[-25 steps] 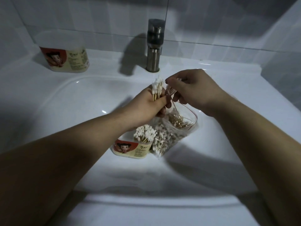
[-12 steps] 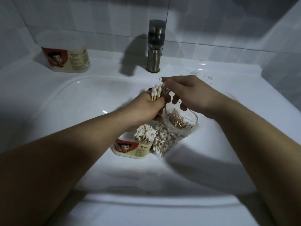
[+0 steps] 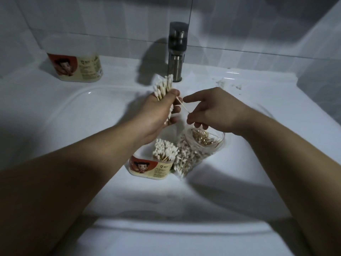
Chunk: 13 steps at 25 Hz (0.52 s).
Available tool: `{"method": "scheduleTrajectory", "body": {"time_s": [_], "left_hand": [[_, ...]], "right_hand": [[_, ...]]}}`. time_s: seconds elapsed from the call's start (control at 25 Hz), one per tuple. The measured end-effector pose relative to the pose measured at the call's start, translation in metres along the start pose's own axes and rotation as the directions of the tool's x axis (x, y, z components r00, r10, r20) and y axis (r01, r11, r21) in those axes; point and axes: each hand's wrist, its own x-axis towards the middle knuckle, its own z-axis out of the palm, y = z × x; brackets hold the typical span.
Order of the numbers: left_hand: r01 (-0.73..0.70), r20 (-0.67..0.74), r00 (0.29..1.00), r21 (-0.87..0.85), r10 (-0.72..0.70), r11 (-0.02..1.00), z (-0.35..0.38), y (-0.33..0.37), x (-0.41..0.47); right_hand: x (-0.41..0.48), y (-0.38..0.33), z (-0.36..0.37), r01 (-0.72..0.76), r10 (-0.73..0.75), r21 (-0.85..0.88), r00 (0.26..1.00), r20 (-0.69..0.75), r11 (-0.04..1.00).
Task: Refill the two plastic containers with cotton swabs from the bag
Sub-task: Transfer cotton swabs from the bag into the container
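My left hand (image 3: 159, 109) grips a bundle of cotton swabs (image 3: 164, 85), white tips pointing up. My right hand (image 3: 208, 108) pinches the lower end of a single swab (image 3: 181, 104) that slants up to my left thumb. Below both hands, in the sink, a clear plastic bag (image 3: 201, 146) lies open with several loose swabs inside. Against its left side stands an open plastic container (image 3: 151, 168) with a red cartoon label, packed with upright swabs. A second, closed container (image 3: 75, 66) with the same label stands on the rim at the back left.
The white sink basin (image 3: 92, 126) holds the bag and the open container. A steel faucet (image 3: 177, 54) rises at the back centre. Small bits of debris (image 3: 221, 83) lie on the rim right of the faucet. Tiled walls close in behind and on the right.
My right hand has dropped away from the bundle's top and now holds one swab at its lower end. My left hand has tilted the bundle slightly left.
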Motion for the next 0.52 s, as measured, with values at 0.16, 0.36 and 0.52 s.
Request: {"method": "scheduleTrajectory", "body": {"time_s": [0.16,0.36,0.52], "left_hand": [[-0.017,-0.034,0.999,0.093,0.02,0.995,-0.004,0.002,0.002],[-0.009,0.133,0.991,0.256,-0.026,0.967,0.0,-0.001,-0.007],[0.054,0.111,0.991,0.14,-0.07,0.989,-0.001,0.004,-0.007]], "right_hand": [[-0.002,-0.004,-0.001,-0.004,0.009,0.094,0.998,-0.061,0.996],[-0.005,-0.007,0.009,0.104,-0.098,0.119,0.994,-0.052,0.987],[0.0,0.001,0.009,0.173,-0.191,-0.187,0.978,-0.083,0.967]]}}
